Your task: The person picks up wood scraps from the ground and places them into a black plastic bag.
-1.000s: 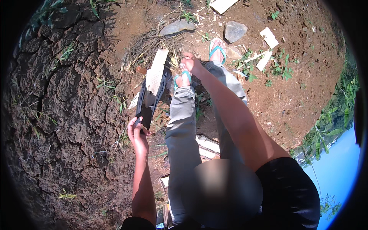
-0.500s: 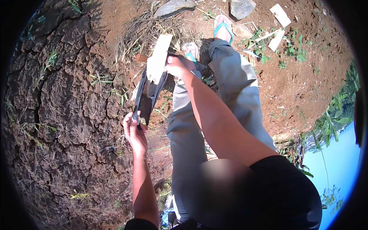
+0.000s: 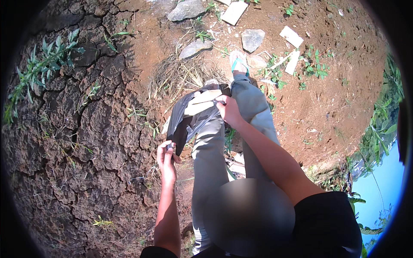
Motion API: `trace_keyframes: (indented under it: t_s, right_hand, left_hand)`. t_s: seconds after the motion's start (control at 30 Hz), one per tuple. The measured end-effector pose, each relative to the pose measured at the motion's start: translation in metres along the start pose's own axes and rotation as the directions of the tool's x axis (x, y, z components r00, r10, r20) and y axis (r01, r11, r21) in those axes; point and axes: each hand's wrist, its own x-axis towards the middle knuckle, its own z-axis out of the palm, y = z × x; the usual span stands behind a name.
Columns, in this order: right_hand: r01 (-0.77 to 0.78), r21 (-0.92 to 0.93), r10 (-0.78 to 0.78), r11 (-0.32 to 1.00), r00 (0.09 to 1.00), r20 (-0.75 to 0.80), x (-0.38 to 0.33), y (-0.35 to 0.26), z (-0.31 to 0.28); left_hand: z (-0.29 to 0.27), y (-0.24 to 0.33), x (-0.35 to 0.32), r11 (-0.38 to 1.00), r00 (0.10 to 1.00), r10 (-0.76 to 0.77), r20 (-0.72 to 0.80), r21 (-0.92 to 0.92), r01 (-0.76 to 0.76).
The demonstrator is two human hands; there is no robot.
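Observation:
A black plastic bag (image 3: 177, 118) is stretched between my two hands, over my left leg. My left hand (image 3: 167, 160) pinches its near end, fingers curled round the edge. At the bag's right side, the fingers of my right hand (image 3: 229, 111) are closed on its rim, close to the ends of the pale flat wood pieces (image 3: 201, 104). These pieces lie across the bag's upper part, and I cannot tell whether they are inside it or on top. The bag partly covers my left foot.
Dry grass (image 3: 178, 77) lies beyond the bag. Several grey stones (image 3: 252, 40) and pale wood offcuts (image 3: 234, 13) are scattered ahead. Cracked dark soil (image 3: 99, 146) spreads to the left, with a leafy weed (image 3: 47, 64) at far left. Reddish dirt and small plants lie to the right.
The bag has widened and swung right over my left leg. My right hand has moved right and lower, and the wood pieces have tipped from upright to slanting. My left hand still grips the near end.

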Motion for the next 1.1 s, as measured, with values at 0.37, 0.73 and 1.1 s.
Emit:
trace_keyframes:
  t_s: [0.37,0.73,1.1]
  right_hand:
    - [0.129,0.247,-0.057,0.961,0.959,-0.278,0.027,-0.080,-0.130]
    - [-0.226,0.489,0.417,0.842,0.848,-0.326,0.059,-0.117,-0.180]
    - [-0.406,0.355,0.534,0.842,0.724,-0.437,0.091,-0.108,-0.176]
  left_hand:
    - [0.162,0.125,0.050,0.946,0.976,0.020,0.218,0.312,-0.089]
    - [0.276,0.217,0.136,0.715,0.883,-0.007,0.468,0.620,-0.323]
    - [0.336,0.238,0.200,0.461,0.835,-0.180,0.520,0.794,-0.396]
